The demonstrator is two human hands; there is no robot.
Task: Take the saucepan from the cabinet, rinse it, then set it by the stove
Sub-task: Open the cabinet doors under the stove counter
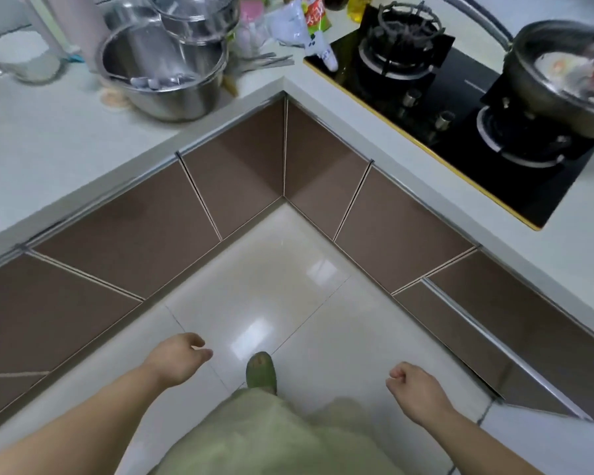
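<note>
Floor (268,269) open btwn closed cabinet doors (131,231); counter corner crowded w/ steel pots (162,63).

Glossy brown cabinet doors (131,231), shiny floor tiles (288,286), steel pots (165,66), black glass stove (460,125), matt counter (48,132).

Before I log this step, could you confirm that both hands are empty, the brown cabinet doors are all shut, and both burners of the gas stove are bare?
Not quite: only one burner is bare. The head view shows a pan with food sitting on the other. The rest holds: the left hand and right hand are empty, and the brown cabinet doors are shut.
</note>
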